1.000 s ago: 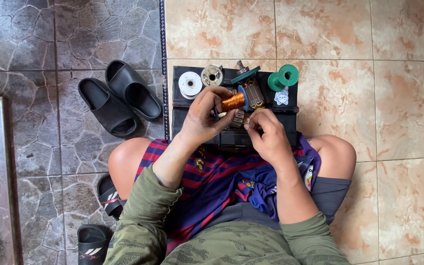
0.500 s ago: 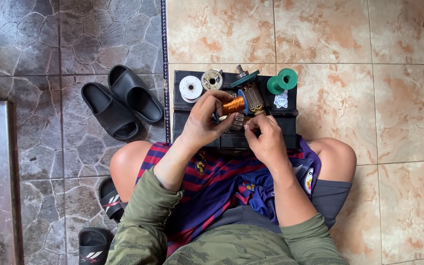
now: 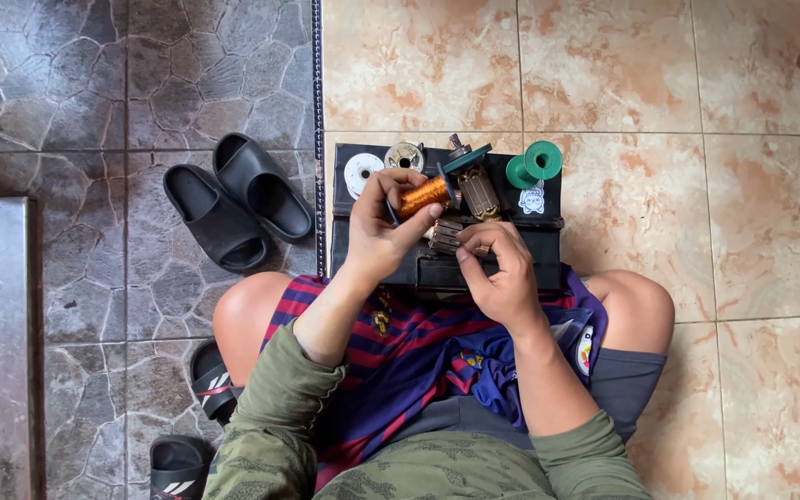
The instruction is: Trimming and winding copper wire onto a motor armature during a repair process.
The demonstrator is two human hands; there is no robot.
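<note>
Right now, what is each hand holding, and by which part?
The left hand pinches a copper-wire spool around its wound middle. The right hand holds a small ribbed metal motor core by its near end.

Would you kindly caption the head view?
Left hand holds a copper wire spool; right hand grips a motor armature.

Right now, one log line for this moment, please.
left hand: holds copper wire spool | right hand: pinching motor armature | surface: black box
</note>
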